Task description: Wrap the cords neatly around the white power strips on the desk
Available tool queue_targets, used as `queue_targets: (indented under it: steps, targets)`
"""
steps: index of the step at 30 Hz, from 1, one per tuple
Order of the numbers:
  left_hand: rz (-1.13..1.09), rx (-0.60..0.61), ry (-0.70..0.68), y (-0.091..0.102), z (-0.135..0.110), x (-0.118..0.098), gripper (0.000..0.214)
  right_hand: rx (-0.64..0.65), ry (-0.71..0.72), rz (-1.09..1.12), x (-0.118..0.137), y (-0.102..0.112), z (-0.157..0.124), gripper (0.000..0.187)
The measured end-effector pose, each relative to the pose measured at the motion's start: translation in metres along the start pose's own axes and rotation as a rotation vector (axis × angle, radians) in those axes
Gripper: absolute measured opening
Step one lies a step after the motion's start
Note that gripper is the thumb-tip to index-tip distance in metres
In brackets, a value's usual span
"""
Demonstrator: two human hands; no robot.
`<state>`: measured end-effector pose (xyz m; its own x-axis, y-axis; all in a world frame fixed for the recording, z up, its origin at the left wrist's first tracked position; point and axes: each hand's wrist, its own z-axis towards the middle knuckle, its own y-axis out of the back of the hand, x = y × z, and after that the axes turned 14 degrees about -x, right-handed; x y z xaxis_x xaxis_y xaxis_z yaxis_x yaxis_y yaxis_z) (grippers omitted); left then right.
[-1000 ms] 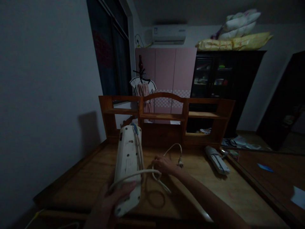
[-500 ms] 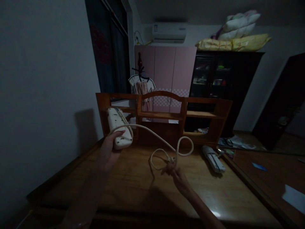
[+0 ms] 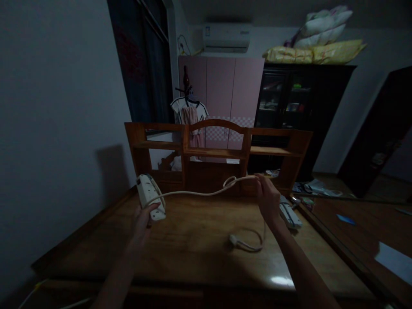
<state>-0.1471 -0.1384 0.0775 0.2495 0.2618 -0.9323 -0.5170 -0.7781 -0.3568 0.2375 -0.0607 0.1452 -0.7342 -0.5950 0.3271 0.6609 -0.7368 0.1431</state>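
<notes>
Bare left forearm (image 3: 120,270), bare right forearm (image 3: 298,262) — slender, dimly lit

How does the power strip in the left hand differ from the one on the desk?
The held power strip is aloft in the left hand; the lying strip rests on the desk. The held strip's cord runs to the right hand; the other is untouched. Both white.

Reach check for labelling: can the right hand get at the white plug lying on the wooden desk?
Probably yes. The white plug lies uncovered on the wooden desk, below and left of the right hand, with nothing between them. But that hand is shut on the white cord, so it isn't free.
</notes>
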Motion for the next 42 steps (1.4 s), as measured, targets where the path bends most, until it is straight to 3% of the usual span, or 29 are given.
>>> queue_targets:
  steps: [7, 14, 16, 20, 23, 32, 34, 36, 42]
  targets:
    - [0.189, -0.025, -0.075, 0.016, -0.005, 0.021, 0.058, 0.23, 0.156, 0.228, 0.01, -0.036, 0.038, 0.028]
    - [0.36, 0.113, -0.177, 0.018, -0.018, 0.026, 0.054, 0.492, 0.165, 0.496, 0.037, -0.074, 0.066, 0.029]
    - [0.377, 0.178, -0.174, 0.019, -0.022, 0.028, 0.053, 0.646, 0.133, 0.535, 0.042, -0.087, 0.07, 0.031]
    - [0.345, 0.277, -0.118, 0.018, -0.037, 0.026, 0.052, 1.181, -0.04, 0.556, 0.042, -0.111, 0.07, 0.034]
    - [0.319, 0.291, -0.025, 0.017, -0.052, 0.015, 0.053, 1.468, -0.116, 0.521, 0.035, -0.121, 0.061, 0.032]
    - [0.111, 0.293, 0.276, 0.02, -0.073, -0.01, 0.04, 2.174, -0.303, 0.443, 0.034, -0.099, -0.011, 0.028]
    - [0.03, 0.278, 0.333, 0.017, -0.07, -0.014, 0.033, 2.203, -0.299, 0.448, 0.035, -0.091, -0.022, 0.026]
    - [-0.038, 0.239, 0.34, 0.014, -0.065, -0.016, 0.03, 2.093, -0.29, 0.482, 0.033, -0.086, -0.026, 0.024]
    - [-0.075, 0.13, 0.096, 0.009, -0.054, -0.013, 0.044, 1.456, -0.273, 0.458, 0.018, -0.087, -0.022, 0.023]
